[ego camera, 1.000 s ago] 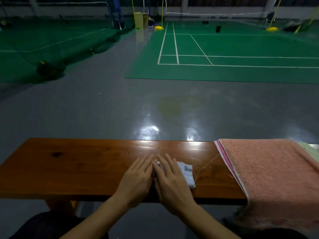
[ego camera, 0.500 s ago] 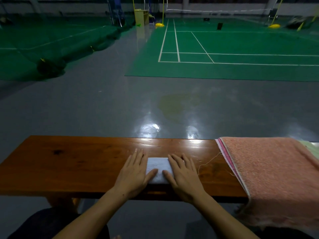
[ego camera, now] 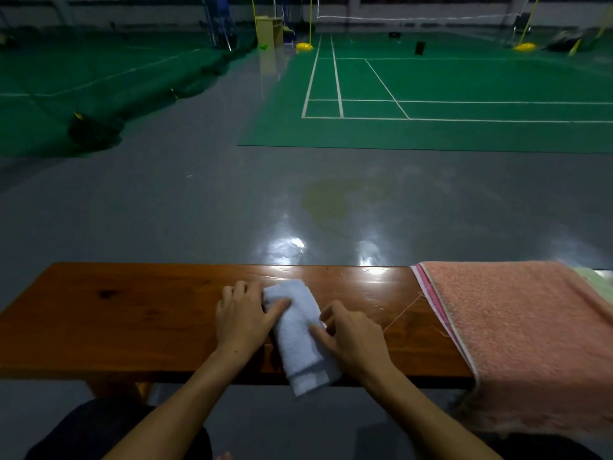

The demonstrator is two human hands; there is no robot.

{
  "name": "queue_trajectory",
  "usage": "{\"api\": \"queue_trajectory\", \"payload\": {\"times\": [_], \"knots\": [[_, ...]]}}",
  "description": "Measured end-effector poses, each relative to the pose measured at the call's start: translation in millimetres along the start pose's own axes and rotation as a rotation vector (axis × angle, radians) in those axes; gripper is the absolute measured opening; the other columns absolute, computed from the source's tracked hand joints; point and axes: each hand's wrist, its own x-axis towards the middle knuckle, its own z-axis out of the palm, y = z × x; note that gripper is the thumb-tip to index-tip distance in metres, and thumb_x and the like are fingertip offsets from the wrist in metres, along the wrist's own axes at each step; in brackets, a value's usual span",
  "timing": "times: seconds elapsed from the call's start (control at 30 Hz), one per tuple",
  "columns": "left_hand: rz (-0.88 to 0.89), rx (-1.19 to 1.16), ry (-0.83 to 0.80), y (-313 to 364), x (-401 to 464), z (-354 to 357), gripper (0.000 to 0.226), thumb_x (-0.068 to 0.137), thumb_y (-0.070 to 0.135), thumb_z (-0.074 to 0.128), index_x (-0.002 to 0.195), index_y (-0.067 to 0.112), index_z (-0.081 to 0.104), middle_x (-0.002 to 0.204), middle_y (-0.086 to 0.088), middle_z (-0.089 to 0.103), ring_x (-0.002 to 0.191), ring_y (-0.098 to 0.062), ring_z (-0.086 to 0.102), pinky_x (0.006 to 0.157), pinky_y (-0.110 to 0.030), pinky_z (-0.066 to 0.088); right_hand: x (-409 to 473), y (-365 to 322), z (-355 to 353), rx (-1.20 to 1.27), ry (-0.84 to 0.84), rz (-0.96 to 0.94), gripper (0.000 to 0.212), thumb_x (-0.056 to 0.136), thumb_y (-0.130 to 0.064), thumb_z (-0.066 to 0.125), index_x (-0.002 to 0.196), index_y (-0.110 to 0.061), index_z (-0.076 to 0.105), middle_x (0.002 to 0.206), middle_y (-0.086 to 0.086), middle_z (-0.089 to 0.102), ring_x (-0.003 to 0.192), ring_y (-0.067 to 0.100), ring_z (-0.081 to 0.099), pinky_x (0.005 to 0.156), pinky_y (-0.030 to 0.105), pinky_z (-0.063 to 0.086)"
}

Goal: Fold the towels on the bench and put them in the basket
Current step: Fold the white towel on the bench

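While both hands work at the middle of the wooden counter point(ego camera: 132, 313), a small white towel point(ego camera: 300, 333) lies between them as a long folded strip, running from near the far edge to the near edge, where its lower end hangs a little over the side. The strip is tilted, its far end leaning toward the left.

The left hand point(ego camera: 243, 315) rests on the counter against the towel's far left side. Its fingers are curled at the towel's edge and its thumb lies across the top of the cloth, so it grips the towel's upper part.

The right hand point(ego camera: 351, 336) sits at the towel's right side, nearer the front edge. Its thumb presses on the cloth and its fingers are bent at the towel's right edge, pinching it there; how far the fingers reach under the fabric cannot be told.

Toward the right end of the counter a large pink towel point(ego camera: 517, 333) is draped over the top and hangs down past the near edge, well apart from the hands. A pale green cloth point(ego camera: 593, 282) shows at its far right, at the frame's edge. A loose thread point(ego camera: 403, 312) trails from the pink towel across the wood toward the right hand.
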Motion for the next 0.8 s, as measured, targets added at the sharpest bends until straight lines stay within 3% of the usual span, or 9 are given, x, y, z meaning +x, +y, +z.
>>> {"api": "queue_trajectory", "payload": {"times": [0.07,0.2,0.3,0.43,0.57,0.7,0.8], "knots": [[-0.089,-0.118,-0.086,4,1,0,0.071,0.080,0.089,0.052,0.123,0.033,0.061,0.117,0.008,0.064,0.108,-0.017,0.057,0.087,-0.039,0.054,-2,-4,-1,0.038,-0.024,0.006,0.035,0.099,-0.063,0.055,0.110,-0.030,0.058,0.096,-0.008,0.073,0.076,0.008,0.065,0.058,0.013,0.041],[-0.215,-0.390,-0.236,12,6,-2,0.059,0.071,0.088,0.065,0.098,0.035,0.067,0.094,0.017,0.071,0.087,-0.009,0.069,0.077,-0.038,0.061,-2,-8,0,0.147,-0.051,0.043,0.036,0.096,-0.063,0.060,0.105,-0.029,0.061,0.092,-0.009,0.072,0.075,0.006,0.068,0.068,0.023,0.060],[-0.224,-0.622,-0.285,23,7,-2,0.039,0.081,0.062,0.080,0.085,0.024,0.073,0.079,0.006,0.075,0.076,-0.011,0.073,0.063,-0.030,0.060,-2,-7,-3,0.178,-0.034,0.072,0.033,0.095,-0.062,0.063,0.100,-0.030,0.062,0.087,-0.011,0.070,0.072,0.003,0.066,0.062,0.016,0.052],[-0.205,-0.820,-0.321,35,7,-10,0.021,0.090,0.039,0.079,0.098,0.021,0.071,0.092,0.003,0.075,0.090,-0.012,0.073,0.071,-0.026,0.058,-5,-6,-4,0.285,-0.033,0.102,0.033,0.094,-0.062,0.065,0.100,-0.029,0.063,0.088,-0.011,0.070,0.075,0.002,0.067,0.062,0.017,0.054],[-0.205,-0.993,-0.340,40,8,-22,0.025,0.092,0.035,0.078,0.108,0.019,0.069,0.103,-0.001,0.076,0.097,-0.015,0.074,0.084,-0.037,0.063,-3,-7,-4,0.481,-0.048,0.127,0.042,0.091,-0.062,0.068,0.113,-0.027,0.059,0.102,-0.011,0.070,0.089,-0.001,0.070,0.078,0.023,0.062],[-0.238,-1.098,-0.328,40,7,-32,0.035,0.090,0.042,0.078,0.111,0.015,0.071,0.102,-0.004,0.079,0.096,-0.020,0.077,0.084,-0.045,0.065,-1,-18,-11,0.877,-0.049,0.144,0.080,0.085,-0.056,0.079,0.146,-0.028,0.036,0.126,-0.016,0.060,0.108,-0.008,0.065,0.084,0.018,0.059],[-0.293,-1.212,-0.329,40,7,-42,0.040,0.090,0.043,0.078,0.113,0.011,0.072,0.103,-0.006,0.080,0.096,-0.021,0.078,0.081,-0.043,0.064,0,-27,-11,1.124,-0.126,0.149,0.099,0.082,-0.057,0.084,0.156,-0.043,0.019,0.144,-0.007,0.052,0.119,0.011,0.067,0.091,0.035,0.062]]}}
